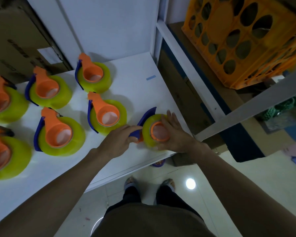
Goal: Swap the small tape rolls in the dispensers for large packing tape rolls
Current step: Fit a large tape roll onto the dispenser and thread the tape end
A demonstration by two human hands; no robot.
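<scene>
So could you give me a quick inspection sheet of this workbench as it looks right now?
Surface: white table, one small blue strip stuck on it.
Job's things: six loaded dispensers with large yellow rolls; a seventh dispenser at the table's edge, being handled.
Clutter: nothing seen.
Hands: left hand pinches the seventh's blue part; right hand grips its roll.
Cables: nothing seen.
Surroundings: orange crate on white shelving, cardboard box, tiled floor.

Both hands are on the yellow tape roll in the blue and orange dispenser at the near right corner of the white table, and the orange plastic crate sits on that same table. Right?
Not quite. The head view shows the orange plastic crate on the metal shelf to the right, not on the white table. The left hand and right hand are on the yellow tape roll in the blue and orange dispenser.
</scene>
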